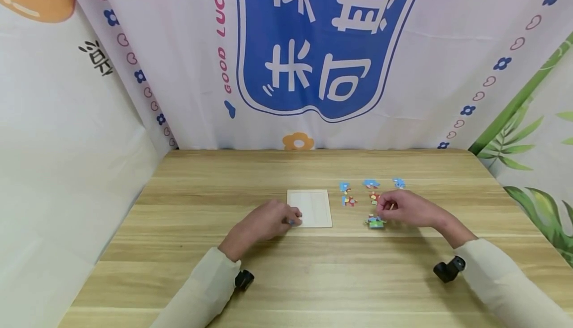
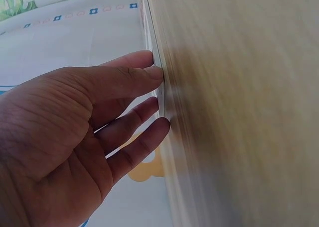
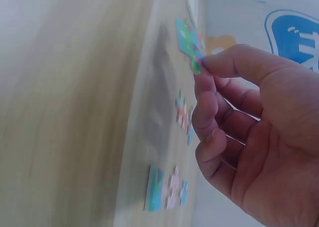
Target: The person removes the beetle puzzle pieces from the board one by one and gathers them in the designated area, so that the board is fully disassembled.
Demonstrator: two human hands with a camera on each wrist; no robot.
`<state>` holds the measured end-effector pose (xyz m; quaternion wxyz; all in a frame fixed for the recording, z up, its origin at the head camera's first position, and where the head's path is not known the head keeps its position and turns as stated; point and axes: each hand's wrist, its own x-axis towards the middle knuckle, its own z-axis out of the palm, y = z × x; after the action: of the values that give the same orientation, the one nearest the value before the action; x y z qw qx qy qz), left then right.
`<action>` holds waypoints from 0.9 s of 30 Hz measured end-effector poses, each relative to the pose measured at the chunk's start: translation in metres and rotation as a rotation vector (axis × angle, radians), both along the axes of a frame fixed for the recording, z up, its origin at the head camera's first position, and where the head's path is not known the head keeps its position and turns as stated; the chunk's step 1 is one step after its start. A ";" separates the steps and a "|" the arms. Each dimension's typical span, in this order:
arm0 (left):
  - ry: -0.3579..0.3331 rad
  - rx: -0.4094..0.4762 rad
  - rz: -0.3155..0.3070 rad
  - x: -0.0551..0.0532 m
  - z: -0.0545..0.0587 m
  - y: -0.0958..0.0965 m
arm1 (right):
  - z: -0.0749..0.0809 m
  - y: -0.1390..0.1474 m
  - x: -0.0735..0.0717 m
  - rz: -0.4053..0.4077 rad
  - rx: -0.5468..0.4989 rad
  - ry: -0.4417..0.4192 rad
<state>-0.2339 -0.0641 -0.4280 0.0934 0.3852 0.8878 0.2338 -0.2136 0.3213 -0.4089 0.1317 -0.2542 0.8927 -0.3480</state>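
A shallow pale wooden puzzle tray (image 1: 315, 208) lies flat on the table. My left hand (image 1: 277, 218) is at its near left corner, with the thumb and extended fingertips (image 2: 154, 73) touching it. A small blue patch (image 1: 292, 222) shows beneath those fingertips; its kind is mostly hidden. Right of the tray, my right hand (image 1: 405, 208) pinches a green and blue jigsaw piece (image 3: 189, 43) between thumb and index finger, just above the table. Its other fingers are curled. More jigsaw pieces lie around that hand, including a red and yellow one (image 1: 374, 198) beside the fingertips.
Blue jigsaw pieces (image 1: 370, 183) lie in a row behind the right hand, and a red and blue piece (image 1: 349, 201) is near the tray's right side. A printed curtain (image 1: 192, 69) hangs behind the wooden table (image 1: 304, 278). Each sleeve carries a black wrist camera (image 1: 449, 269).
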 end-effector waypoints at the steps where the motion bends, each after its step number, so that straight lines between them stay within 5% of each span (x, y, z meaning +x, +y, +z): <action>1: -0.003 0.001 0.001 0.000 0.000 0.000 | -0.001 0.002 0.000 0.000 -0.001 -0.003; 27: -0.003 0.021 -0.004 0.001 0.001 0.000 | -0.015 0.017 -0.005 -0.083 0.099 -0.008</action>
<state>-0.2330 -0.0638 -0.4267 0.0913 0.3876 0.8843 0.2437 -0.2187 0.3382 -0.4242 0.1332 -0.2087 0.9181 -0.3095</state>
